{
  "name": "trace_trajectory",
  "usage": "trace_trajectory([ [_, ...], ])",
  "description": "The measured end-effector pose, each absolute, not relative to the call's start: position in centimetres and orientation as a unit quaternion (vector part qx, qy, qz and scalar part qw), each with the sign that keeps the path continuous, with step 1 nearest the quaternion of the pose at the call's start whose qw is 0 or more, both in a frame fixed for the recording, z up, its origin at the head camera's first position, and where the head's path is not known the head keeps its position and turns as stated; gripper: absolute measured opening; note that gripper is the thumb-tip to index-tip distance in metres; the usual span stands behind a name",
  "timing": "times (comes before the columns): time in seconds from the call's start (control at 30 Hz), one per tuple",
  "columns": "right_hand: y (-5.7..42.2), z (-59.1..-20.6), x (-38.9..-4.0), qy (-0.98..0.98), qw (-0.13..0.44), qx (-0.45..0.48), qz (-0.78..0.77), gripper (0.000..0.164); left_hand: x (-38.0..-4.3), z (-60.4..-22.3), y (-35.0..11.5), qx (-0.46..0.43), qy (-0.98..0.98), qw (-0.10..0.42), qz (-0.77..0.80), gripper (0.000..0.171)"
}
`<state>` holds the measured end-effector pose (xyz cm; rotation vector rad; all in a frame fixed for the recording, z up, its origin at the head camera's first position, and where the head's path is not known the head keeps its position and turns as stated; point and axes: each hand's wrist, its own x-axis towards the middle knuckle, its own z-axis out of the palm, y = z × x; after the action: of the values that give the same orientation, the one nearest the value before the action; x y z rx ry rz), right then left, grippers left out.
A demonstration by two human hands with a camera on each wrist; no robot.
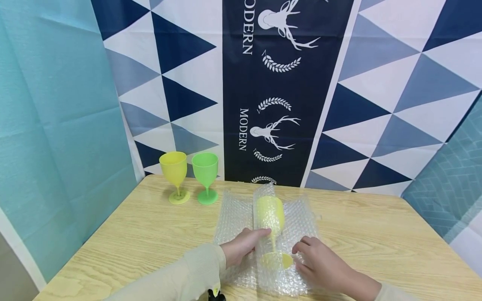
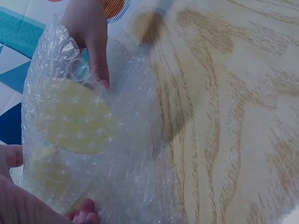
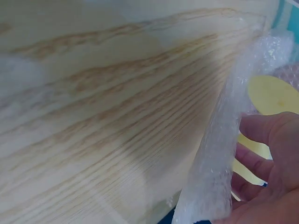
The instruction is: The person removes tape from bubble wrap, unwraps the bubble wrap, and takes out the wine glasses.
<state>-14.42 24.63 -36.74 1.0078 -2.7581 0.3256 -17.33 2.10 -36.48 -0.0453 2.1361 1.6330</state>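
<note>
A yellow plastic goblet [image 1: 276,217] lies on a sheet of bubble wrap [image 1: 235,217], its bowl towards the wall and its foot towards me. One flap covers its left part. My left hand [image 1: 244,246] grips that flap over the goblet's stem, thumb on top, other fingers mostly hidden underneath. In the left wrist view the goblet's foot [image 2: 77,119] shows through the wrap. My right hand [image 1: 324,261] is at the right of the foot, fingers loosely bent. The right wrist view has its fingertips [image 3: 247,156] against the wrap's edge, with a gap between thumb and index finger.
Another yellow goblet [image 1: 174,169] and a green goblet [image 1: 206,171] stand upright at the table's back left. The wooden table [image 1: 376,234] meets a patterned cloth [image 1: 278,83] behind. A small black object [image 1: 216,295] shows at the bottom edge by my left sleeve.
</note>
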Motion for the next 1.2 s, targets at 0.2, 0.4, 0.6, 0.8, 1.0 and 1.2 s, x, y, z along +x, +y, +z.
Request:
trace_trajectory([
  [0.2,25.5,-37.2,-14.1,-0.923,0.103,0.358,0.093,0.023,-17.0,-36.4,2.1,-0.034,0.78,0.219,0.585,0.093],
  [0.4,25.8,-37.2,-13.7,-0.936,0.04,0.338,0.088,0.025,-17.0,-36.8,2.1,-0.029,0.791,0.2,0.577,0.089],
  [0.6,25.8,-37.2,-13.7,-0.941,-0.007,0.327,0.088,0.029,-16.8,-37.0,2.0,-0.014,0.814,0.18,0.552,0.069],
  [0.8,25.9,-37.3,-13.7,-0.942,-0.016,0.322,0.087,0.029,-16.5,-36.3,1.9,-0.003,0.837,0.159,0.524,0.063],
  [1.0,25.9,-37.3,-13.9,-0.94,-0.009,0.33,0.084,0.029,-16.4,-35.5,1.7,0.001,0.859,0.117,0.499,0.056],
  [1.2,25.9,-37.4,-13.9,-0.938,0.001,0.336,0.081,0.029,-16.5,-35.4,1.5,0.072,0.882,0.029,0.465,0.062],
])
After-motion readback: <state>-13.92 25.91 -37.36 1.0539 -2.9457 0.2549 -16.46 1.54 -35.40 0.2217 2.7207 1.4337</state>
